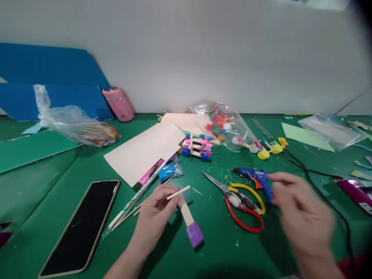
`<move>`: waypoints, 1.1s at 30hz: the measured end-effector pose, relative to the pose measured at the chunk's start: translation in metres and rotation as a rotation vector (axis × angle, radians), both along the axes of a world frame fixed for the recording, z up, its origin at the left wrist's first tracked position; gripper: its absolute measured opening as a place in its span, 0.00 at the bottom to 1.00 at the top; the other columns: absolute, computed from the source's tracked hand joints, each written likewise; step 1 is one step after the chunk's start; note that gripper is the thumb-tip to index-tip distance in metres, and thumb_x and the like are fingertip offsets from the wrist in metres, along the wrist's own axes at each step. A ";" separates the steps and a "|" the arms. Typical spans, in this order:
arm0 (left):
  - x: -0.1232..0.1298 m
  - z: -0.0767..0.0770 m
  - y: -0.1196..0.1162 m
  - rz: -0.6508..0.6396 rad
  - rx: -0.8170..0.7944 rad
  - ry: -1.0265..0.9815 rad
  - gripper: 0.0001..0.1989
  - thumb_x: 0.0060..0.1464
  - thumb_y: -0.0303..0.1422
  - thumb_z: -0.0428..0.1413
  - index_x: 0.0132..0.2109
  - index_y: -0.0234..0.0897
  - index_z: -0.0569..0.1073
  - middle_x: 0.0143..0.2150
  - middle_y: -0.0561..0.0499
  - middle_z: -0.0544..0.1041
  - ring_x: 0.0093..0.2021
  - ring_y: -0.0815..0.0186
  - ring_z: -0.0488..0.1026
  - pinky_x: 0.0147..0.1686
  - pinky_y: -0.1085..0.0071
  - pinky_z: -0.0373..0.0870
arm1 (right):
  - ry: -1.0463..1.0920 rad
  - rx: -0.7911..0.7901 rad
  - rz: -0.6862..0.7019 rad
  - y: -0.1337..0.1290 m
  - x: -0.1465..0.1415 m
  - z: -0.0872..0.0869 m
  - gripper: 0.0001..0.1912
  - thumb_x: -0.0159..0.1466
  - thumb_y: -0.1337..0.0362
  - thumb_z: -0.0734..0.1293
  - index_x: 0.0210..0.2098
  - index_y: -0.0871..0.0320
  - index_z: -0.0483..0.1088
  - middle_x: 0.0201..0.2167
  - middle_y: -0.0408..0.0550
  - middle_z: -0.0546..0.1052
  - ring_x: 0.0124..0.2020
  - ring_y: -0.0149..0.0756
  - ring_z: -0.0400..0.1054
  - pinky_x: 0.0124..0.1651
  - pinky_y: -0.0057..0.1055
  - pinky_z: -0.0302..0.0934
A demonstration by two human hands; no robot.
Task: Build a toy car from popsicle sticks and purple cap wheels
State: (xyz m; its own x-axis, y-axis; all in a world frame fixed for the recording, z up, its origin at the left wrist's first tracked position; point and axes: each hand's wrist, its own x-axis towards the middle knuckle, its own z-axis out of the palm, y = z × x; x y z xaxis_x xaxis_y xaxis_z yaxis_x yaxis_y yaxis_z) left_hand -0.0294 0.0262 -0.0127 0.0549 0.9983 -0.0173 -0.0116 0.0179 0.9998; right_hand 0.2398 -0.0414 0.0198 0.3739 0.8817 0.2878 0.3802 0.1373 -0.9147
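Between its thumb and fingers my left hand (158, 207) pinches a flat wooden stick (186, 209), with a short thin stick (178, 192) lying across its upper end. A purple block (195, 235) is at the stick's lower end. My right hand (305, 213), blurred by motion, is beside the handle of a blue glue gun (255, 175); whether its fingertips touch the handle is unclear. Scissors (247, 223) with red and yellow handles lie between my hands, with pliers (240, 199) over or among the handles.
A phone (83, 228) lies left, near wrapped sticks (136, 195) and a cream sheet (147, 151). Behind are small wheeled models (197, 149), a bag of colourful caps (219, 124) and a pink bottle (118, 104). A black cord (328, 203) curves along the right.
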 end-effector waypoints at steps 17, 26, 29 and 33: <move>0.009 -0.005 0.002 -0.119 -0.245 -0.232 0.01 0.46 0.29 0.58 0.28 0.36 0.74 0.33 0.51 0.72 0.35 0.65 0.69 0.38 0.71 0.65 | 0.250 -0.399 0.603 0.063 -0.121 -0.026 0.05 0.56 0.67 0.64 0.34 0.57 0.66 0.28 0.41 0.68 0.27 0.29 0.61 0.29 0.25 0.57; 0.008 -0.016 0.002 -0.143 -0.206 -0.266 0.02 0.48 0.28 0.57 0.29 0.37 0.73 0.33 0.52 0.70 0.35 0.68 0.66 0.35 0.75 0.63 | 0.382 -0.461 0.595 0.065 -0.122 -0.037 0.03 0.57 0.65 0.64 0.31 0.58 0.66 0.26 0.41 0.68 0.27 0.28 0.62 0.28 0.25 0.56; 0.007 -0.017 0.002 -0.148 -0.196 -0.258 0.02 0.48 0.27 0.57 0.29 0.37 0.73 0.33 0.52 0.69 0.35 0.68 0.66 0.34 0.76 0.63 | 0.364 -0.447 0.584 0.065 -0.121 -0.038 0.03 0.57 0.65 0.64 0.31 0.58 0.67 0.28 0.42 0.68 0.28 0.30 0.62 0.30 0.26 0.57; 0.006 -0.013 0.002 -0.146 -0.184 -0.222 0.03 0.48 0.27 0.56 0.28 0.37 0.73 0.32 0.52 0.69 0.35 0.68 0.66 0.34 0.75 0.63 | 0.369 -0.437 0.585 0.065 -0.121 -0.039 0.02 0.57 0.65 0.63 0.30 0.57 0.67 0.28 0.42 0.68 0.30 0.31 0.63 0.32 0.26 0.58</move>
